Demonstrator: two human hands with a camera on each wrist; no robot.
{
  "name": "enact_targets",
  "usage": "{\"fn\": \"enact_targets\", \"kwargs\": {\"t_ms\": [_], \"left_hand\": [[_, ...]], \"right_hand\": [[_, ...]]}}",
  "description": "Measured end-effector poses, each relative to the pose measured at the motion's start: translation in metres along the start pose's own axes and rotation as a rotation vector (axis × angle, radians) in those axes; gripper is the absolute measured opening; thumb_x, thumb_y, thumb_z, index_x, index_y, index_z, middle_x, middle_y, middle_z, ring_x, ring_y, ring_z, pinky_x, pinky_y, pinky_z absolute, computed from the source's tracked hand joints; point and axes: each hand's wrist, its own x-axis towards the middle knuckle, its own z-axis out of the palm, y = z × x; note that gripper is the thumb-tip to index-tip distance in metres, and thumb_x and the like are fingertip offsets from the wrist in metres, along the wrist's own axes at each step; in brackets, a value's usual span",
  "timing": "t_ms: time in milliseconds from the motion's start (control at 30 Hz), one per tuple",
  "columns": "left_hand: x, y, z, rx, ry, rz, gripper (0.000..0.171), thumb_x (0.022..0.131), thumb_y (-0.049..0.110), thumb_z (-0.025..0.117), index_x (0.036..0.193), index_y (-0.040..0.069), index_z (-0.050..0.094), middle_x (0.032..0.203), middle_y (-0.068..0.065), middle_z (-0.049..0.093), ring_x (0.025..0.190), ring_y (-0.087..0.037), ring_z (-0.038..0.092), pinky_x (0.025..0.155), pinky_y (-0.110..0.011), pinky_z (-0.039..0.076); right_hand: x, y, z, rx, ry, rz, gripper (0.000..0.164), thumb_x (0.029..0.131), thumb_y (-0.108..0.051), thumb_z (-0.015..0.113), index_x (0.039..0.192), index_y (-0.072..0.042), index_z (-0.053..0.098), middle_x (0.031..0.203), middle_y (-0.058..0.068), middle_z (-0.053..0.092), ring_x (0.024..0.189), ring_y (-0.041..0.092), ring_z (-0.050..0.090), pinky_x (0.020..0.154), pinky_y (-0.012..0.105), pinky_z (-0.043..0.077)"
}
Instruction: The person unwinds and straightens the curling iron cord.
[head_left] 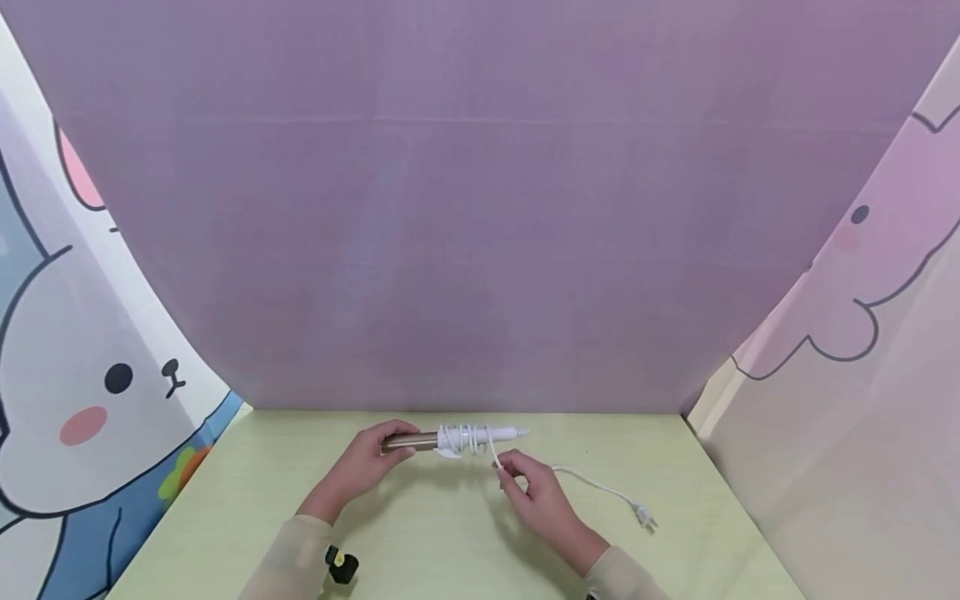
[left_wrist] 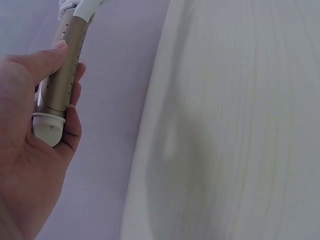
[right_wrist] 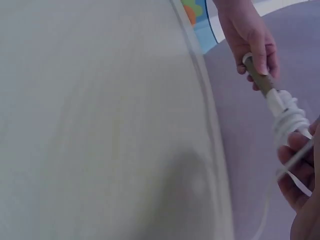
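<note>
A curling iron [head_left: 420, 442] with a perforated gold-brown barrel and a white handle is held level above the table. My left hand [head_left: 367, 460] grips it by the barrel, thumb on the near side and fingers behind, as the left wrist view shows. Several loops of white cord [head_left: 471, 438] are wound around the handle. Between thumb and fingers, my right hand [head_left: 543, 498] pinches the cord just below the handle's cord end. From that hand the free stretch of cord runs right, down to a two-pin plug [head_left: 645, 517] near the table.
The pale wood-grain table [head_left: 420, 542] meets a purple cloth backdrop [head_left: 480, 250] along its far edge. Cartoon-print curtains [head_left: 97, 333] stand on both sides. A small black device [head_left: 342, 567] sits at my left sleeve.
</note>
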Motion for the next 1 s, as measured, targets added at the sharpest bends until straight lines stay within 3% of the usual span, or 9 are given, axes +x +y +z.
{"fn": "enact_targets", "kwargs": {"t_ms": [133, 367, 667, 1000], "left_hand": [[-0.001, -0.001, 0.000, 0.011, -0.014, -0.004, 0.026, 0.104, 0.013, 0.080, 0.130, 0.014, 0.076, 0.122, -0.004, 0.078, 0.105, -0.019, 0.071, 0.088, -0.036, 0.057], [-0.002, -0.001, 0.003, 0.019, -0.027, -0.016, 0.025, 0.104, 0.015, 0.080, 0.128, 0.021, 0.076, 0.120, 0.003, 0.077, 0.105, -0.014, 0.070, 0.091, -0.036, 0.056], [-0.006, -0.002, 0.002, 0.024, -0.028, -0.002, 0.025, 0.104, 0.019, 0.081, 0.128, 0.023, 0.077, 0.119, 0.006, 0.077, 0.103, -0.013, 0.069, 0.090, -0.035, 0.056], [-0.011, 0.000, -0.007, -0.054, -0.055, -0.015, 0.026, 0.105, 0.019, 0.080, 0.130, 0.020, 0.077, 0.119, 0.001, 0.078, 0.099, -0.015, 0.070, 0.086, -0.032, 0.055]], "right_hand": [[0.009, -0.001, -0.011, -0.093, 0.052, -0.125, 0.023, 0.103, 0.007, 0.071, 0.117, -0.009, 0.077, 0.090, -0.007, 0.065, 0.076, 0.002, 0.057, 0.058, 0.021, 0.051], [0.028, 0.002, -0.031, -0.196, 0.125, -0.209, 0.023, 0.099, 0.009, 0.075, 0.117, -0.005, 0.080, 0.086, -0.007, 0.061, 0.074, 0.006, 0.051, 0.062, 0.018, 0.045], [0.041, 0.010, -0.045, -0.214, 0.153, -0.128, 0.022, 0.098, 0.008, 0.078, 0.114, -0.007, 0.081, 0.093, -0.003, 0.071, 0.076, 0.006, 0.057, 0.060, 0.020, 0.050], [0.041, 0.025, -0.051, -0.171, 0.177, -0.006, 0.015, 0.099, 0.007, 0.079, 0.110, -0.002, 0.082, 0.096, 0.001, 0.075, 0.076, 0.005, 0.058, 0.062, 0.022, 0.051]]}}
